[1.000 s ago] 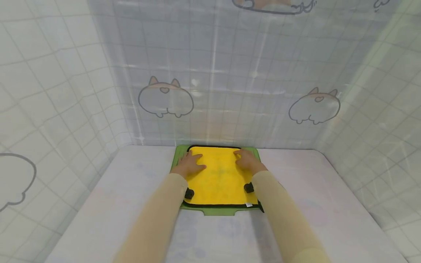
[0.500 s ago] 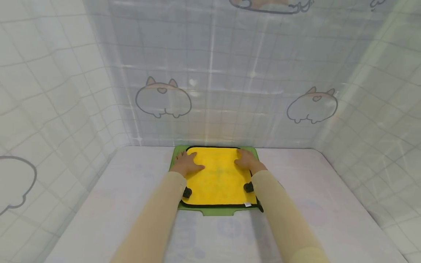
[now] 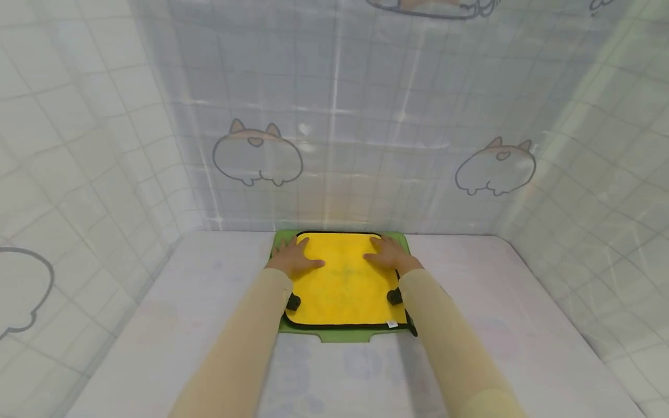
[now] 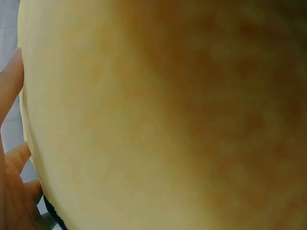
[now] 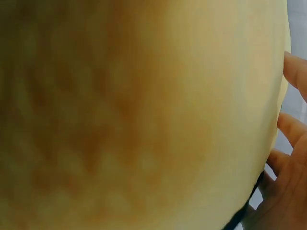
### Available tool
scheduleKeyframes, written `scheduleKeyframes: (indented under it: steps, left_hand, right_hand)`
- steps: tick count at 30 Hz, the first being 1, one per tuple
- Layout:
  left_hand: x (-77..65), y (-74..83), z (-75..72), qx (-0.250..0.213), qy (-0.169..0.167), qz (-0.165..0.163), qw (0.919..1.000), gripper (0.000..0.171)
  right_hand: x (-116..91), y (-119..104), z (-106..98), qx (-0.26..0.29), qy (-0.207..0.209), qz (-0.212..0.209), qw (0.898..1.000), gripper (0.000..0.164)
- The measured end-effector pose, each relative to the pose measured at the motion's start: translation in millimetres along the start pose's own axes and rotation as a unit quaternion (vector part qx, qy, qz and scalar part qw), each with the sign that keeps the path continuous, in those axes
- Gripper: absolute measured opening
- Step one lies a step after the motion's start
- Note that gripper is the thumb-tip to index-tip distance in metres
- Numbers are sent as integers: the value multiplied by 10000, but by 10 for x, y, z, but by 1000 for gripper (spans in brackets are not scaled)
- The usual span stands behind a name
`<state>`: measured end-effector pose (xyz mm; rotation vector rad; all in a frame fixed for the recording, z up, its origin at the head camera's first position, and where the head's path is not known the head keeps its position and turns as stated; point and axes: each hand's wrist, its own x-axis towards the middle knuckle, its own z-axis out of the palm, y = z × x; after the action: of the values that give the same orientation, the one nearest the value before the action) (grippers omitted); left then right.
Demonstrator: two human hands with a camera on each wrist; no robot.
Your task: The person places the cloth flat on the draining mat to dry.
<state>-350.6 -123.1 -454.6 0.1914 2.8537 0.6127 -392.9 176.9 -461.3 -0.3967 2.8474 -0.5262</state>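
A yellow cloth (image 3: 342,284) with black edging lies spread over a green board (image 3: 345,335) against the back wall. Near its upper left corner, my left hand (image 3: 292,257) rests with straight, spread fingers and the thumb pointing inward. My right hand (image 3: 391,255) lies at the upper right corner, fingers extended, its thumb also inward on the cloth. Yellow fabric (image 4: 96,120) fills most of the left wrist view, with left fingers (image 4: 18,155) along its edge. In the right wrist view, right fingers (image 5: 292,127) touch the fabric's edge.
A small white label (image 3: 392,324) and a black loop (image 3: 415,331) sit at the cloth's lower right corner. The pale table (image 3: 209,302) is bounded by a back wall (image 3: 360,145) and side walls with tile patterns. Black wrist cameras (image 3: 395,296) overhang the cloth.
My left hand has slid slightly left toward the cloth's side edge. The right thumb has shifted a little inward. Cloth and board stay in about the same place.
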Motion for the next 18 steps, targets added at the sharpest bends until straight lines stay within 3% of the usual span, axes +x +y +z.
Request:
scheduleKeyframes:
  steps: [7, 11, 18]
  left_hand:
    - [37, -60, -64, 232, -242, -85, 9994, 97]
    - [48, -109, -106, 407, -385, -28, 9984, 94]
    - [-123, -213, -219, 606, -493, 356, 9963, 88]
  right_hand:
    - [-3, 65, -19, -30, -112, 66, 9999, 81]
    - [1, 121, -53, -335, -224, 174, 9990, 84]
    - [-194, 223, -206, -590, -385, 114, 9975, 85]
